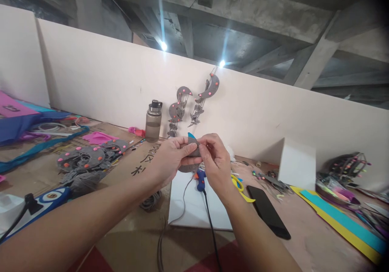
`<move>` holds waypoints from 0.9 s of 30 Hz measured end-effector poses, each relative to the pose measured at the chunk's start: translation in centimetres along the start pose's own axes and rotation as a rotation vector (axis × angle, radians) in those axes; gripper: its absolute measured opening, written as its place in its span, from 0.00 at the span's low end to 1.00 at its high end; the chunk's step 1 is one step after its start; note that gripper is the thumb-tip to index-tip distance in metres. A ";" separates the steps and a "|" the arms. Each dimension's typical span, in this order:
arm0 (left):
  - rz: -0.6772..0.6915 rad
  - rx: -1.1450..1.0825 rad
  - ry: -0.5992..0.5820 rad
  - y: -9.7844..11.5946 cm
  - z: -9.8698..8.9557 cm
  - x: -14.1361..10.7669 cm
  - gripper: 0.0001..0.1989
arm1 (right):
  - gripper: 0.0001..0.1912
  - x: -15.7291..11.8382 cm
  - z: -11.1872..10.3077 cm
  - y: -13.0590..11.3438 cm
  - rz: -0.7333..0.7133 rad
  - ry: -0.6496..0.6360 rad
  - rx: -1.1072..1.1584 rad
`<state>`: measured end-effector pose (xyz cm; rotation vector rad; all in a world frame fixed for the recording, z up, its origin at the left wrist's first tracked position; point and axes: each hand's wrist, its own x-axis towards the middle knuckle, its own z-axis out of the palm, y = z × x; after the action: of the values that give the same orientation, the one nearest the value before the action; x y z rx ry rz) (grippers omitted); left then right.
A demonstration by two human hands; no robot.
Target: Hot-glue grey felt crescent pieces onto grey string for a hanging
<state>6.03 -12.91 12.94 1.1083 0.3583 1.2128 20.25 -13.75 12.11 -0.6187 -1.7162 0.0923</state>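
My left hand is closed on a grey felt piece, with the thumb on top and the fingers underneath. My right hand pinches at the right edge of the same piece; anything small between those fingertips is hidden. A blue pointed tip sticks up behind the felt. Below my hands, a blue glue gun with a black cable rests on a white board. A thin grey cord runs down across the board's left side.
Grey crescents with pink and orange dots lie at left; similar ones hang on the white partition. A water bottle stands behind. Yellow scissors, a phone and coloured sheets lie to the right.
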 end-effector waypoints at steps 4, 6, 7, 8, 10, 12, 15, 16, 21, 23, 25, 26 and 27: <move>0.001 -0.001 0.006 0.0 -0.2 0.2 0.11 | 0.06 -0.1 0.1 0.2 0.048 0.016 -0.001; -0.003 0.006 0.003 0.0 -0.3 0.3 0.11 | 0.07 -0.1 0.2 0.3 0.050 0.012 -0.012; -0.006 0.011 0.002 0.0 -0.3 0.3 0.11 | 0.07 -0.1 0.2 0.3 0.044 0.010 -0.017; -0.008 0.016 0.002 0.1 -0.3 0.3 0.11 | 0.07 0.0 0.2 0.3 0.038 0.009 -0.019; -0.012 0.033 0.000 0.1 -0.3 0.2 0.12 | 0.06 0.0 0.2 0.2 0.027 0.010 -0.017; -0.020 0.065 -0.004 0.2 -0.2 0.1 0.13 | 0.06 0.0 0.1 0.2 0.015 0.011 -0.019; -0.017 0.118 -0.021 0.4 -0.2 -0.1 0.13 | 0.06 0.0 0.1 0.1 -0.002 0.026 -0.040; -0.011 0.132 -0.026 0.4 -0.3 -0.1 0.13 | 0.06 0.0 0.1 0.1 0.001 0.037 -0.047; 0.082 0.167 -0.013 0.4 -0.7 0.5 0.13 | 0.10 -0.2 0.4 0.2 0.055 0.030 -0.053; 0.122 0.135 0.001 0.3 -0.8 0.8 0.12 | 0.10 -0.4 0.7 0.3 0.093 0.018 -0.034; 0.130 0.087 0.029 0.2 -0.7 0.9 0.13 | 0.10 -0.6 1.0 0.4 0.143 0.043 0.011; 0.130 0.065 0.048 0.2 -0.7 0.9 0.13 | 0.11 -0.6 1.2 0.4 0.167 0.062 0.035; 0.130 0.045 0.065 0.1 -0.6 0.9 0.14 | 0.11 -0.7 1.3 0.5 0.191 0.076 0.055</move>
<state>5.83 -11.87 13.01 1.1467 0.3698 1.3634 19.25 -13.31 10.96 -0.7351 -1.5730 0.2473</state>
